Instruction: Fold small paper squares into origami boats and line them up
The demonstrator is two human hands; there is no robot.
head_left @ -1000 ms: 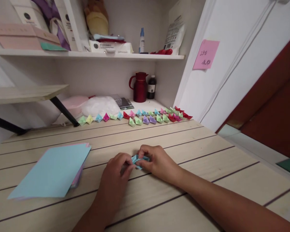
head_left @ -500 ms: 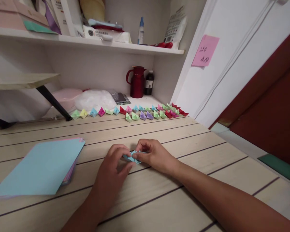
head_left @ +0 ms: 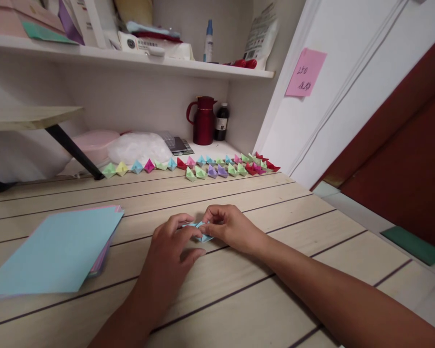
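A small folded piece of light blue paper [head_left: 205, 238] is low over the plank-topped table, partly hidden by fingers. My right hand [head_left: 232, 229] pinches it between thumb and index finger from the right. On its left side, my left hand [head_left: 170, 246] has its fingers curved over the paper's left part, the fingertips at or touching it. The left thumb stands apart, lower down, with a gap to the fingers. To the left lies a stack of coloured paper sheets with a light blue sheet [head_left: 61, 249] on top.
Several small folded paper boats [head_left: 212, 171] in many colours line the table's back edge. Behind them stand a red thermos jug [head_left: 203, 121], a dark bottle [head_left: 222, 123] and a white plastic bag [head_left: 139, 147]. A black shelf leg [head_left: 74, 152] rests at the back left.
My left thumb has moved away from the blue paper, and its fingers now reach over the paper's left part. The right hand keeps its pinch. The view has shifted slightly.
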